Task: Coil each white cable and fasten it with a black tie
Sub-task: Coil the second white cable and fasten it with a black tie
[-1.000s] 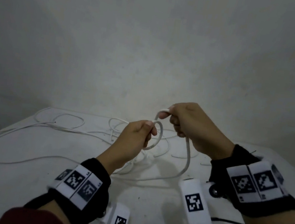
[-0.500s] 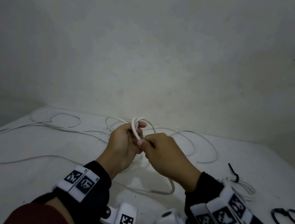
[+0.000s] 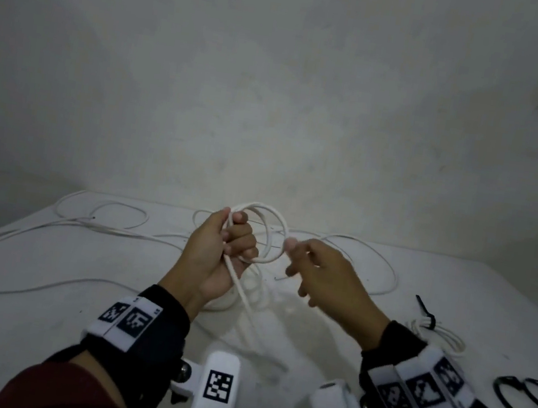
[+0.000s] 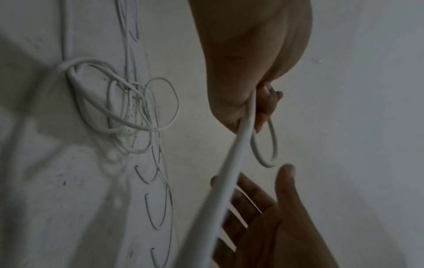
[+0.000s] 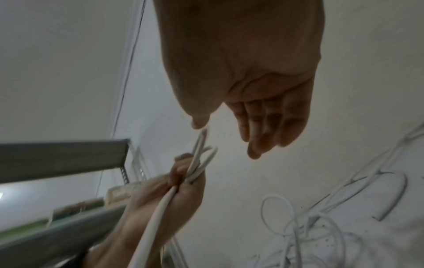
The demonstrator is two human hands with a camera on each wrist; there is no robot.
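Loose white cables [image 3: 50, 225] lie spread across the left of the surface [image 3: 19, 324]. Left hand [image 3: 215, 258] grips the white cable coil [image 3: 266, 234], now two loops where one stood before; coiling is underway, much cable remaining. Right hand [image 3: 323, 277], fingers relaxed, has let go beside it; black ties [image 3: 520, 398] far right.

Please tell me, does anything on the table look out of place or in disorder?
Only the loose white cables: they sprawl tangled across the table, not yet coiled. The left hand grips small loops of one cable. Nothing looks damaged or spilled.
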